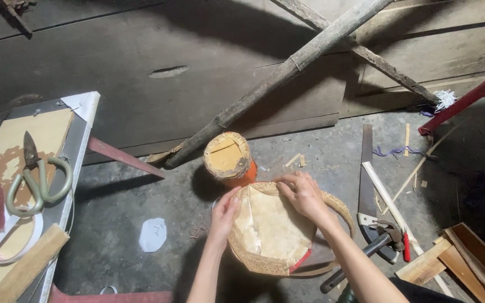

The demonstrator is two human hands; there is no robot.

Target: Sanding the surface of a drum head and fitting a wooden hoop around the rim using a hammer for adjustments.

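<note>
- My left hand (224, 210) grips the near-left rim of the basket (273, 230); fingers curled over the edge, thumb on the inside.
- My right hand (302, 193) pinches the far rim of the basket, fingers bent and closed on the edge.
- Basket: woven, straw-coloured, rounded; lined inside with pale, wrinkled, slightly glossy sheet. A short red strip shows at its lower right edge. It sits low in front of me over the concrete floor (113, 207); what supports it is hidden beneath it.
- Just behind the basket stands a cylinder (228, 159): orange body, tan woven rim, yellowish flat top. Its base is covered by the basket.
- Floor: grey, rough, littered with chips and splinters. A white paper cut-out (152, 234) lies left of my left arm.
- Right side: a hammer (385, 238) with a dark head, a saw blade (367, 174), a pale stick and wooden offcuts. The hammer handle is partly behind my right forearm.
- Left side: a table (79, 140) with a light board, bearing large shears (37, 179) with green looped handles, a wooden bar and a reddish abrasive sheet; all cut off at the frame edge.
- Two weathered poles (287, 70) cross against the plank wall behind.
</note>
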